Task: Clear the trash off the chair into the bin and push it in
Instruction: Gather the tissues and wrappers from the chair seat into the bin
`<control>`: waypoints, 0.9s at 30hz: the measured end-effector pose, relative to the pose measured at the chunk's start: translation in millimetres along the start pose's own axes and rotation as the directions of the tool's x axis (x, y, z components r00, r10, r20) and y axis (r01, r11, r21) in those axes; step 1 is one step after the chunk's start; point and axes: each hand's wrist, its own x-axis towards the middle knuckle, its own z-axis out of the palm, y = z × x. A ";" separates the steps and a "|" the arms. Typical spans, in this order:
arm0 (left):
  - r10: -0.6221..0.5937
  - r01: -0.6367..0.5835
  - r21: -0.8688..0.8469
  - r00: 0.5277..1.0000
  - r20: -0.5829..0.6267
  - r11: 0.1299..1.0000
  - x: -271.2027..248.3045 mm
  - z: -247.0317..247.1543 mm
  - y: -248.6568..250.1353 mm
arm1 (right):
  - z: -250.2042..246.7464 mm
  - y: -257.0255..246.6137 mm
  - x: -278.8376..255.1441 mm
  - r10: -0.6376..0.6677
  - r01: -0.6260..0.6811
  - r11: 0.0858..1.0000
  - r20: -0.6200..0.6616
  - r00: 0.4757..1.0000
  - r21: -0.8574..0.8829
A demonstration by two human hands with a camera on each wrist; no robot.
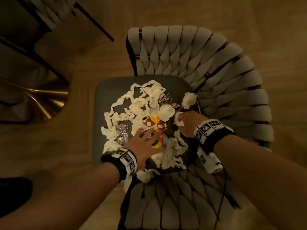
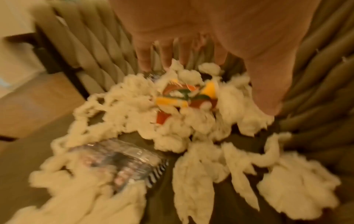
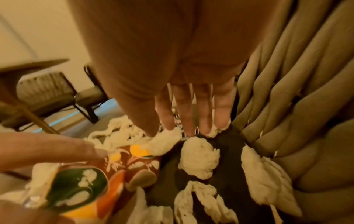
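Watching remotely: the woven chair fills my feed, and everything to clear sits on its dark seat. Torn tissue strips are strewn over most of it. My left hand rests mid-seat, fingers spread, on a red-and-yellow snack wrapper. My right hand has its fingers straight, tips touching a tissue wad near the backrest. A clear crinkly wrapper lies just left of my left hand.

Left hand spread above torn tissue, orange wrapper, clear packet
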 end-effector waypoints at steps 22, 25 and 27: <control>0.119 -0.154 -0.078 0.934 -0.338 0.985 46.8 34.3 -3.1 | 18.7 8.3 129.1 -0.259 0.239 0.959 -0.132 0.957 -0.153; 0.027 -0.190 -0.279 0.866 -0.499 0.941 27.4 28.6 -13.8 | 0.1 15.2 113.9 -0.293 0.294 0.955 -0.307 0.906 -0.045; -0.064 -0.229 -0.432 0.823 -0.565 0.872 6.5 22.3 -19.2 | -16.8 14.0 111.6 -0.324 0.346 0.938 -0.439 0.838 -0.031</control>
